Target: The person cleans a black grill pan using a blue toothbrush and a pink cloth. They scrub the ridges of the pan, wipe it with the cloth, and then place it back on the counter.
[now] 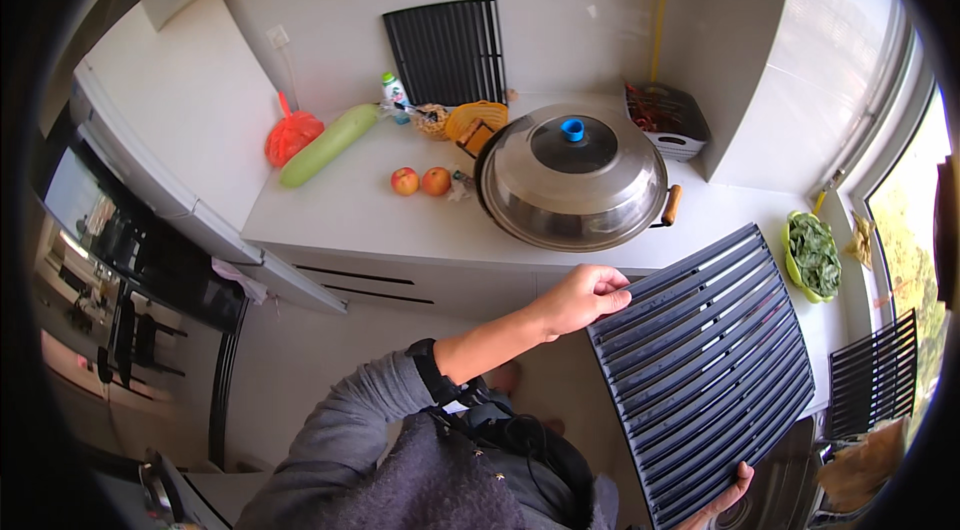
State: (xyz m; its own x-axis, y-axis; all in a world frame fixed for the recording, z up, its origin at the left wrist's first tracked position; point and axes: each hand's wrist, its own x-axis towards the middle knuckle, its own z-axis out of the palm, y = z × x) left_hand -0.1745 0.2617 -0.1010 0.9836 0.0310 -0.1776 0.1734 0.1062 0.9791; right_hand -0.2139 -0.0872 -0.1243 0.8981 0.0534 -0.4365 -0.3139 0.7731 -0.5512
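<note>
A dark slatted rack [705, 365] is held tilted between both hands, over the counter's front edge and the sink. My left hand [589, 299] pinches its upper left corner with thumb and fingers. At the lower right edge, my right hand [726, 504] grips the rack, its fingers mostly hidden beneath. Behind the rack, a large wok with a domed metal lid [574, 177] and blue knob stands on the counter. A similar slatted rack [450, 54] leans upright against the wall, and another [874, 372] stands by the window.
The white counter [352, 219] bears a green winter gourd [330, 145], a red plastic bag [294, 138], round fruits [405, 181], a yellow basket [476, 112] and a grey basket [675, 147]. A bowl of leafy greens [814, 256] sits near the window. The sink [776, 477] lies at lower right.
</note>
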